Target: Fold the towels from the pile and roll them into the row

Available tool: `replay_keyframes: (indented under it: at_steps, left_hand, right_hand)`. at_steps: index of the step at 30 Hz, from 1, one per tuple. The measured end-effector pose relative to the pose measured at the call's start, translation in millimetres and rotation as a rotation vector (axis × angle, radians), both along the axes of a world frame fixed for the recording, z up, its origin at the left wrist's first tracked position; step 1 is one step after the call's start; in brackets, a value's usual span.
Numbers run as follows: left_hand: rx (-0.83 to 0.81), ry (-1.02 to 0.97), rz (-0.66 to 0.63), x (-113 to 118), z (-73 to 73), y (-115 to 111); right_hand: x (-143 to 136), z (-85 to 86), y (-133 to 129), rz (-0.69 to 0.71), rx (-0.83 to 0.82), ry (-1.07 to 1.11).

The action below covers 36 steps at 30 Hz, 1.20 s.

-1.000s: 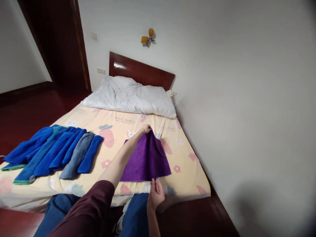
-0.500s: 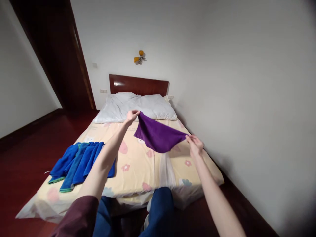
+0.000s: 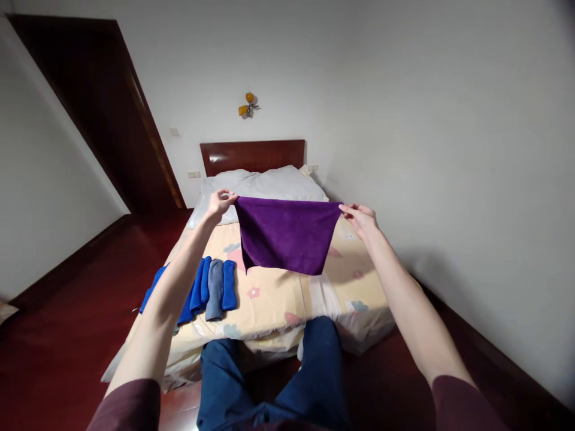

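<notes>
A purple towel (image 3: 287,234) hangs stretched in the air over the bed, its top edge pulled nearly straight and level. My left hand (image 3: 221,203) pinches its upper left corner. At the upper right corner, my right hand (image 3: 359,216) grips the cloth between thumb and fingers. The lower part of the towel drapes freely. Below and left of it, several rolled blue towels (image 3: 229,285) lie side by side on the bed, with a greyish-blue rolled towel (image 3: 215,288) among them. My left forearm hides part of that row.
The bed (image 3: 269,317) has a cream flowered sheet, with pale pillows (image 3: 287,182) against a dark wooden headboard (image 3: 254,155). A wall lamp (image 3: 248,106) is above. A dark doorway (image 3: 99,108) stands at left; a white wall (image 3: 449,149) flanks the bed's right side.
My right hand has risen, so the towel's top edge went from slanting to level and the cloth spread wider open. The view has shifted, and the greyish-blue roll now shows.
</notes>
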State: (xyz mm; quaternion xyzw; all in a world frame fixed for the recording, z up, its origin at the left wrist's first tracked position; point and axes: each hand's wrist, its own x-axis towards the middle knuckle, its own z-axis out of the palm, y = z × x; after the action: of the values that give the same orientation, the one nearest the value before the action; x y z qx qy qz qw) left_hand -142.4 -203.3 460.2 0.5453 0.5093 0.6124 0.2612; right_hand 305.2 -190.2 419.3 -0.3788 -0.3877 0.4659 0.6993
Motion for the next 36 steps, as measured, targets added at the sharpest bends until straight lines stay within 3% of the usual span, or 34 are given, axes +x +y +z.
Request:
replay_keyframes:
  at_steps: [7, 15, 21, 26, 30, 36]
  left_hand:
    - [-0.023, -0.034, -0.001, -15.5, 5.3, -16.0]
    - [0.071, 0.014, 0.065, -14.0, 19.3, -30.1]
    - [0.11, 0.114, 0.061, -15.8, 16.6, -35.0]
    - [0.135, 0.347, 0.063, -28.4, 0.1, -37.7]
    - [0.091, 0.434, 0.07, -37.6, -15.1, -43.5]
    - [0.021, 0.519, -0.025, -43.3, -33.0, -82.0]
  right_hand:
    - [-4.5, 6.6, -23.0, 0.296, -0.16, -0.098]
    - [-7.9, -8.3, -40.9, 0.412, -0.255, -0.019]
    - [-13.5, -25.7, -43.9, 0.327, -0.132, 0.064]
    - [-16.8, -30.0, -44.8, 0.152, 0.0, 0.024]
    - [-12.7, -32.7, -47.1, 0.112, 0.025, -0.05]
    - [5.0, -37.8, -69.7, 0.118, 0.035, -0.249]
